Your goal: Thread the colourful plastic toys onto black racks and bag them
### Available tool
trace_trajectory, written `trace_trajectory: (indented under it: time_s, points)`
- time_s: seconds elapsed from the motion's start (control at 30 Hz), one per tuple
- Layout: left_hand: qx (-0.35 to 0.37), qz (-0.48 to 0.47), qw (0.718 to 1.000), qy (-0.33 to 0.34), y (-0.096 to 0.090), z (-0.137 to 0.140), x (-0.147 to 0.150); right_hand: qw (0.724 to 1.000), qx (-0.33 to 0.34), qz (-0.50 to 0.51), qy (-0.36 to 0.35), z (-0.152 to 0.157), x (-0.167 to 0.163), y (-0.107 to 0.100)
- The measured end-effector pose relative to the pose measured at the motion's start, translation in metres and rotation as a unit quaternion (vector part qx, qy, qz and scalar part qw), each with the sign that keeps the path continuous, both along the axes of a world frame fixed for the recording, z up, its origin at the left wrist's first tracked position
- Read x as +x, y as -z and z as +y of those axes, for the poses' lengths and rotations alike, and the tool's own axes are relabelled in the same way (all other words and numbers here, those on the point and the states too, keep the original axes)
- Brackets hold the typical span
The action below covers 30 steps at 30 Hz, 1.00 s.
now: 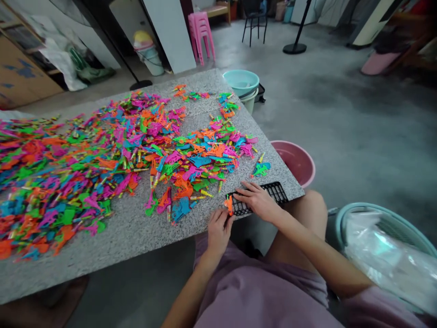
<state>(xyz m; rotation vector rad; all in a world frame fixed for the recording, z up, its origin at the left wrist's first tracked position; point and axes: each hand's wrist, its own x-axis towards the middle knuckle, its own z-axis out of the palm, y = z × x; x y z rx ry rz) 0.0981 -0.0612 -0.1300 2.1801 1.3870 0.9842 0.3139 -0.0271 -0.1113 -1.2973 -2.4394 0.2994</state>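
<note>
The person sits with both hands at a black grid tray point(280, 192) near the edge of a speckled stone table point(150, 232). The right hand point(256, 200) lies across the tray, fingers stretched out. At the tray's left end sits a small orange plastic piece point(229, 205) — the left hand point(220, 227) has thumb and forefinger drawn together at its lower edge, though I can't tell whether they grip it. Left of the tray spreads a great heap of bright plastic pieces point(201, 160), pink, green, blue and orange. Just beyond the tray is a small blue-green cluster point(261, 169). Past the tray's right end, beside the table, stands a pink basin point(300, 164) — and farther right, a teal tub point(370, 207) with clear plastic point(378, 241).
</note>
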Motion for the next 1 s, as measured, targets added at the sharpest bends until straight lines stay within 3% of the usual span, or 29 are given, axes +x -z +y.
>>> trace_trajectory:
  time_s: [0.13, 0.73, 0.9, 1.0]
  points:
    - [0.004, 0.007, 1.000, -0.012, 0.006, -0.003, -0.001, 0.997, 0.000, 0.040, 0.060, -0.010, -0.014, 0.009]
    - [0.048, 0.020, 0.998, -0.035, 0.016, -0.007, 0.001, 0.997, 0.001, 0.036, 0.066, -0.015, -0.021, 0.015]
    - [0.051, 0.016, 0.998, -0.029, 0.014, -0.005, -0.001, 0.997, 0.020, 0.052, 0.057, 0.003, 0.001, -0.008]
    - [0.052, 0.010, 0.998, -0.017, 0.010, -0.002, -0.002, 0.987, 0.036, 0.021, 0.154, 0.049, 0.041, -0.033]
